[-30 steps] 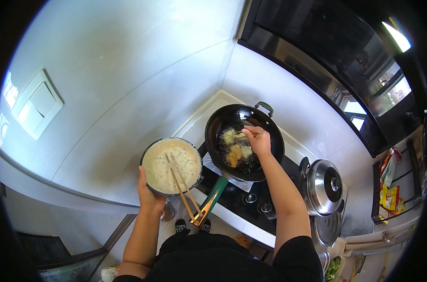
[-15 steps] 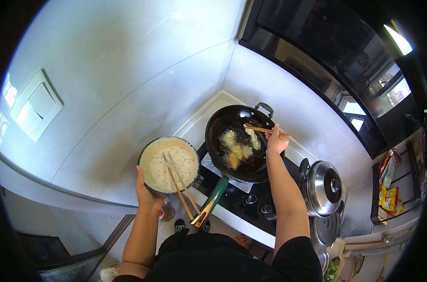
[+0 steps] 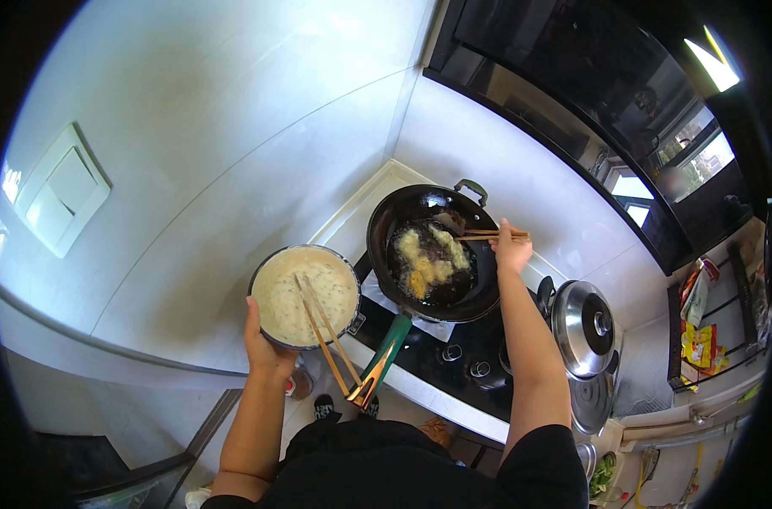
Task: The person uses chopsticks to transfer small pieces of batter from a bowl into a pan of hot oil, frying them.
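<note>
Head view: how will the bowl (image 3: 274, 263) handle?

Heavy and sloshy, I'd judge. The left hand (image 3: 269, 352) supports it beside the wok (image 3: 390, 216), thumb near the rim, other fingers hidden; hold it from below.

Contents?

Pale speckled batter (image 3: 288, 310), long chopsticks (image 3: 322, 338) leaning in. The wok holds dark oil (image 3: 441, 293) and golden pieces (image 3: 443, 270).

Right hand (image 3: 511, 248)?

Fingers clamped on wooden chopsticks (image 3: 477, 237), light and stiff.
</note>
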The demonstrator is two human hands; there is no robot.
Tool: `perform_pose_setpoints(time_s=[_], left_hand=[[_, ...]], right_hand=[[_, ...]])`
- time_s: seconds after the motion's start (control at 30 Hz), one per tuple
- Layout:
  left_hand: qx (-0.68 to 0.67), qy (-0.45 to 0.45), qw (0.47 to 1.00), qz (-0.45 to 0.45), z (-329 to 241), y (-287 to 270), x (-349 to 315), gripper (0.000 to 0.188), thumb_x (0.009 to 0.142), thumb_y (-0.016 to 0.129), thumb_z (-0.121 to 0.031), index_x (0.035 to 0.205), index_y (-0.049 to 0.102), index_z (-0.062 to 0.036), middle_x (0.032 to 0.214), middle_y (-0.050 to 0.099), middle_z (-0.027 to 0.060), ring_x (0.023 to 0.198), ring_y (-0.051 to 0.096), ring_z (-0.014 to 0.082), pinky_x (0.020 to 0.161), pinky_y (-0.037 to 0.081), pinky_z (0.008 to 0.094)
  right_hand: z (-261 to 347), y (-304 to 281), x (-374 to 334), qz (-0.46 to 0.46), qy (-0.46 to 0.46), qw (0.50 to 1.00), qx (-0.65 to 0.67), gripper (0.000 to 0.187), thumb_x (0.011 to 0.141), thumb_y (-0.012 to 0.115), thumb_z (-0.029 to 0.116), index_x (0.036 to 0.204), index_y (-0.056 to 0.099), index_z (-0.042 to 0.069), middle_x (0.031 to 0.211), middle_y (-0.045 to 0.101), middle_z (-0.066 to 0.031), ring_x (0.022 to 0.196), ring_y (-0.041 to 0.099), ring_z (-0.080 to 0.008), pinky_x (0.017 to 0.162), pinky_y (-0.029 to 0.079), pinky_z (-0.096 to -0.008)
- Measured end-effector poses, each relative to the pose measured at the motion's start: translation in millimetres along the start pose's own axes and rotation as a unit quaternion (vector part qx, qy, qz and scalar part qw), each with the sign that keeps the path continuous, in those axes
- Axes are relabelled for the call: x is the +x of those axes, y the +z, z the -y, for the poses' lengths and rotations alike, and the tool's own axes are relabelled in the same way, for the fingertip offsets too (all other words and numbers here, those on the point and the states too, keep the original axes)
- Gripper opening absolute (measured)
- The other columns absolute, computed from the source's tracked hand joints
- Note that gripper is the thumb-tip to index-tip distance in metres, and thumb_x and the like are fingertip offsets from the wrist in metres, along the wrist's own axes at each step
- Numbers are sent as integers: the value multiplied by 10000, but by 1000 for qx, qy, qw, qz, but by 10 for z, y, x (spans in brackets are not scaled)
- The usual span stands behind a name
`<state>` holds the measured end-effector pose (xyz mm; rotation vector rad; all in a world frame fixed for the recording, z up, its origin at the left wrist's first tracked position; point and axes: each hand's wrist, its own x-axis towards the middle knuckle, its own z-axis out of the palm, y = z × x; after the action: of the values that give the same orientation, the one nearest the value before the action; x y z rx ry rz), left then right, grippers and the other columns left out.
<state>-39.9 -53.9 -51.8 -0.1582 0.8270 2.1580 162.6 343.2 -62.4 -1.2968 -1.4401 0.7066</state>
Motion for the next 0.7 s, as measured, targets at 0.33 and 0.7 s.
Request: perform_pose_setpoints(time_s=[0.33, 0.7], left_hand=[[16, 0, 1000, -3, -27, 24, -18, 619, 922, 436, -558, 1311, 458, -77, 1262, 559, 91, 1135, 563, 242, 919, 480, 386], [14, 10, 1000, 3, -8, 45, -69, 623, 930, 423, -551, 1324, 444, -69, 1283, 541, 104, 1158, 545, 251, 937, 470, 404]], right_hand=[[-239, -95, -42, -66, 141, 986, 53, 335, 829, 699, 266, 777, 656, -62, 634, 647, -114, 490, 642, -175, 427, 518, -272], [113, 299, -605, 88, 76, 987, 115, 333, 855, 680, 261, 871, 675, -72, 648, 654, -119, 503, 649, -172, 442, 526, -268]])
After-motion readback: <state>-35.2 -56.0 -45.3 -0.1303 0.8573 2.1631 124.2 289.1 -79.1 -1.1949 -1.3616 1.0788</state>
